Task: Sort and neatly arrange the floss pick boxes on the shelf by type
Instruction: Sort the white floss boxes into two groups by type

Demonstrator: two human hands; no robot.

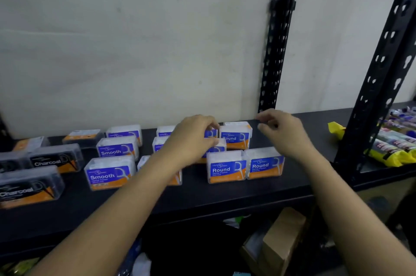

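Clear floss pick boxes stand on a black shelf (pixel 202 194). Dark Charcoal boxes (pixel 31 188) sit at the left, blue-and-orange Smooth boxes (pixel 110 173) in the middle and Round boxes (pixel 226 167) at the right. My left hand (pixel 193 138) reaches over the middle rows, with thumb and fingers closed around a blue-labelled box (pixel 213 142) whose label it mostly hides. My right hand (pixel 283 131) hovers above and behind the rightmost Round box (pixel 264 163), fingers curled and apart, holding nothing. Another Round box (pixel 236 136) stands at the back between my hands.
A black perforated upright (pixel 276 46) rises behind my right hand, and a second post (pixel 382 77) stands further right. Yellow and purple packets (pixel 391 147) lie on the neighbouring shelf. A cardboard box (pixel 283 239) sits on the level below. A white wall backs the shelf.
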